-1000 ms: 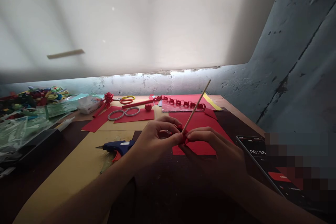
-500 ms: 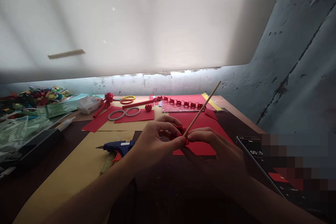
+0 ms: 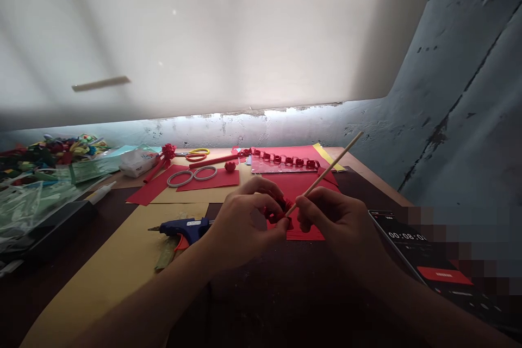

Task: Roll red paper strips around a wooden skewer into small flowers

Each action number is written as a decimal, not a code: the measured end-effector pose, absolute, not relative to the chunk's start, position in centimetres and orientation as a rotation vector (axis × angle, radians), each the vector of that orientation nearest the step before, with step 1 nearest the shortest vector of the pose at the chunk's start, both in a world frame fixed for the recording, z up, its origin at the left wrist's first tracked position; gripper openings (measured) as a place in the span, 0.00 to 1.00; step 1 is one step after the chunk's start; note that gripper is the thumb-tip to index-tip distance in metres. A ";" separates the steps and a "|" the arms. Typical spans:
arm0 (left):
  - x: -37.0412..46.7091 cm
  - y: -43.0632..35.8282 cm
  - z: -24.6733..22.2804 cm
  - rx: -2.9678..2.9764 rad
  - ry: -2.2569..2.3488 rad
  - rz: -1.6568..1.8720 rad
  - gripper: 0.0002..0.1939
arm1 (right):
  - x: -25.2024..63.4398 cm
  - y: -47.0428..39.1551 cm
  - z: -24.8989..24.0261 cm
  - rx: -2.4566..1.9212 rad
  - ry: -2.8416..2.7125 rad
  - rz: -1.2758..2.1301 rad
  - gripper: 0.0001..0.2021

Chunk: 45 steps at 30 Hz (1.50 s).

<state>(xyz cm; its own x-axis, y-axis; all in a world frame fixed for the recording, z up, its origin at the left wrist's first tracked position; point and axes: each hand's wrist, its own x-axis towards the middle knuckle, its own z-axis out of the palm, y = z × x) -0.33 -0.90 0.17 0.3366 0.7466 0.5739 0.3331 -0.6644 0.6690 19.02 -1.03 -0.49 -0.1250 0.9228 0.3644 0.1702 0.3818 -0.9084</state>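
Note:
Between its thumb and fingers, my left hand (image 3: 248, 223) grips a small curled red paper piece (image 3: 274, 213). My right hand (image 3: 336, 215) pinches a thin wooden stick (image 3: 329, 170), which slants up to the right. The stick's lower end meets the red piece near my left thumb tip. Behind both hands lie red paper sheets (image 3: 305, 234). A blue glue gun (image 3: 185, 228) rests on tan paper (image 3: 101, 261), left of my left hand.
Two grey rings (image 3: 180, 178), a small red paper ball (image 3: 230, 167), yellow-handled scissors (image 3: 198, 153) and a red paper chain (image 3: 285, 160) lie farther back. Plastic bags (image 3: 41, 185) sit at left, a phone (image 3: 424, 255) at right.
The stick has tilted further to the right. My right hand has shifted its fingers up onto the stick, closing around it, while my left hand stays nearly in place.

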 end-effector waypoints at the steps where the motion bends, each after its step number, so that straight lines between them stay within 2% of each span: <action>1: -0.3 -0.9 0.2 2.183 0.947 1.269 0.02 | 19.0 -1.0 -0.5 -1.007 -1.567 0.898 0.13; 26: -0.5 -0.9 0.5 2.187 0.991 1.205 0.02 | 19.2 -1.0 -0.3 -0.986 -1.586 0.968 0.13; 30: -0.6 -1.1 1.0 2.194 0.995 1.187 0.04 | 19.5 -0.9 0.2 -0.939 -1.470 0.946 0.13; 36: -0.8 -0.9 1.1 2.048 0.992 1.171 0.07 | 19.7 -0.8 0.6 -0.942 -1.492 0.961 0.13; 45: -0.9 -0.6 0.7 1.738 0.859 1.115 0.04 | 19.2 -1.3 0.8 -0.986 -1.588 0.984 0.15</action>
